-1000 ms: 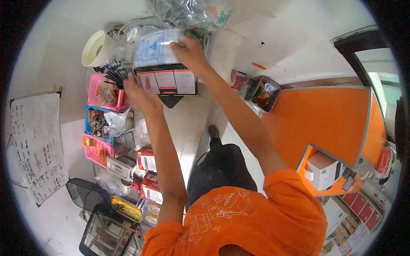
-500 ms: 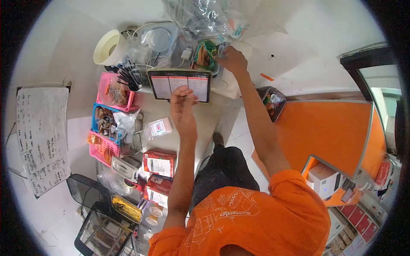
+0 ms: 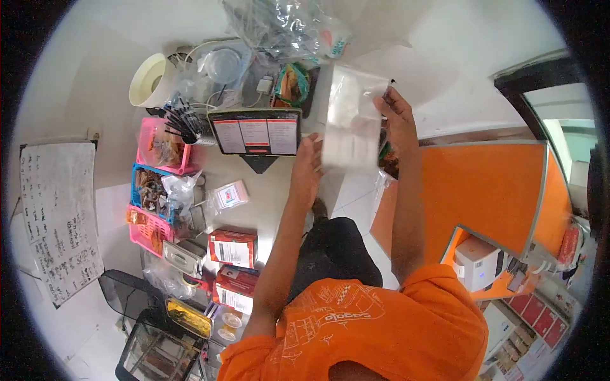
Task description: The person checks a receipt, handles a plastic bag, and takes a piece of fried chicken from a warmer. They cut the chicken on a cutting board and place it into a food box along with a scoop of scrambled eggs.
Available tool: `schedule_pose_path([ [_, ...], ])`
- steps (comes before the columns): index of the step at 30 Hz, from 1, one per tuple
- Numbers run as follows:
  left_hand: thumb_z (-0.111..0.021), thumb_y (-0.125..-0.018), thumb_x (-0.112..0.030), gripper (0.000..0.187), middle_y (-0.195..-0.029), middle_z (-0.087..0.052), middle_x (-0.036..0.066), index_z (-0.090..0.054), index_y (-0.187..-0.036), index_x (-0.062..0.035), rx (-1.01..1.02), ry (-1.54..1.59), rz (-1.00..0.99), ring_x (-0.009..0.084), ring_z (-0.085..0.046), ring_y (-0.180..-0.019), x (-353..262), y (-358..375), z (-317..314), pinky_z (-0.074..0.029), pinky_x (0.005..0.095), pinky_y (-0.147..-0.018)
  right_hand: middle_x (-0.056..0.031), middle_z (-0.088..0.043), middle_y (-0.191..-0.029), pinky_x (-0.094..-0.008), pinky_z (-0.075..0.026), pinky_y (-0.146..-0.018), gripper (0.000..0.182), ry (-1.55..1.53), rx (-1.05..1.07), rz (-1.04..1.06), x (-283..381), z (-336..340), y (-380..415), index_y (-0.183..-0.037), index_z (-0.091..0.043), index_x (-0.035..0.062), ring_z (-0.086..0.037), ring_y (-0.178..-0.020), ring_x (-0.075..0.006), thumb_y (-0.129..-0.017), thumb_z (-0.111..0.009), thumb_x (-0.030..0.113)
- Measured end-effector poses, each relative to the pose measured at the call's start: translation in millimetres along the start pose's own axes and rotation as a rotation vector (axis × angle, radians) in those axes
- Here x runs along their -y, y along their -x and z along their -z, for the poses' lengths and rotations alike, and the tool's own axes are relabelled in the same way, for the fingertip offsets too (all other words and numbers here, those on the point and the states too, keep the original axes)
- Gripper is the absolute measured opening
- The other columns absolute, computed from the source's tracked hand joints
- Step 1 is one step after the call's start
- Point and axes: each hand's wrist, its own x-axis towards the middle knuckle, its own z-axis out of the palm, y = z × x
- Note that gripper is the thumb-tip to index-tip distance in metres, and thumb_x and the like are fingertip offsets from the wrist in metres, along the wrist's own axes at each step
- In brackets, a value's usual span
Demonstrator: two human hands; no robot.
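A clear plastic bag (image 3: 352,124), whitish inside, hangs upright between my two hands. At its upper right edge, the fingers of my right hand (image 3: 399,117) are closed on the plastic. My left hand (image 3: 307,162) is at the lower left edge with its fingers bent against the bag, partly hidden behind it. Just left of that hand, a tablet (image 3: 256,132) with a lit screen stands on the table. What exactly the bag contains cannot be made out.
Pink baskets (image 3: 184,159) and a blue basket (image 3: 135,184) line the table's left side. Two red-and-white boxes (image 3: 244,244) stand nearer me. A small packet (image 3: 229,196) lies mid-table. An orange panel (image 3: 476,197) is at right, with a white printer-like device (image 3: 478,267) beside it.
My right hand has come back from the far table end and now holds the clear bag. My left hand has moved right from the tablet screen to the bag's edge.
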Motion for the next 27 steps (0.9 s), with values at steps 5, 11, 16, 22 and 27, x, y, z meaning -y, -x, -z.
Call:
schedule_pose_path([
  [5, -0.049, -0.099, -0.049, 0.06, -0.129, -0.057, 0.013, -0.045, -0.137, -0.0027, 0.596, 0.474, 0.194, 0.0243, -0.057, -0.116, 2, -15, -7, -0.047, 0.0421, -0.099, -0.0052, -0.065, -0.106, -0.0247, -0.052, -0.072, 0.031, 0.068, 0.037, -0.001, 6, -1, 27, -0.12, -0.059, 0.0018, -0.06, -0.091, -0.0122, -0.095, -0.063, 0.02],
  [11, -0.056, -0.098, -0.034, 0.051, -0.12, -0.062, 0.015, -0.046, -0.134, 0.0005, 0.357, 0.277, 0.188, 0.0273, -0.064, -0.107, -10, 1, -13, -0.052, 0.0412, -0.093, -0.0088, -0.064, -0.108, -0.0278, -0.05, -0.082, 0.033, 0.384, -0.094, 0.161, 19, -29, 57, -0.12, -0.06, 0.0072, -0.06, -0.096, -0.0156, -0.09, -0.069, 0.019],
  [16, -0.053, -0.099, -0.03, 0.048, -0.121, -0.061, 0.018, -0.045, -0.135, 0.002, 0.186, 0.44, 0.054, 0.0296, -0.063, -0.109, -38, 35, 1, -0.052, 0.0427, -0.094, -0.0097, -0.061, -0.117, -0.0421, -0.042, -0.099, 0.028, 1.07, 0.378, 0.878, 43, -50, 117, -0.108, -0.069, 0.0192, -0.056, -0.113, -0.0318, -0.081, -0.073, 0.021],
  [22, -0.046, -0.098, -0.045, 0.063, -0.13, -0.055, 0.023, -0.038, -0.141, 0.0007, 0.272, 0.609, -0.131, 0.0356, -0.057, -0.118, -52, 69, 20, -0.046, 0.0475, -0.101, -0.002, -0.066, -0.117, -0.0415, -0.04, -0.104, 0.02, 0.793, 0.586, 0.789, 28, -68, 122, -0.102, -0.077, 0.0182, -0.056, -0.117, -0.0273, -0.082, -0.074, 0.019],
  [27, -0.048, -0.092, -0.054, 0.074, -0.131, -0.053, 0.025, -0.034, -0.144, -0.0038, 0.38, 0.92, -0.231, 0.0409, -0.054, -0.119, -50, 87, 20, -0.043, 0.052, -0.102, -0.0071, -0.068, -0.116, -0.0388, -0.042, -0.1, 0.021, 0.548, 0.765, 0.605, 26, -92, 133, -0.104, -0.077, 0.0111, -0.059, -0.113, -0.0257, -0.087, -0.068, 0.02],
])
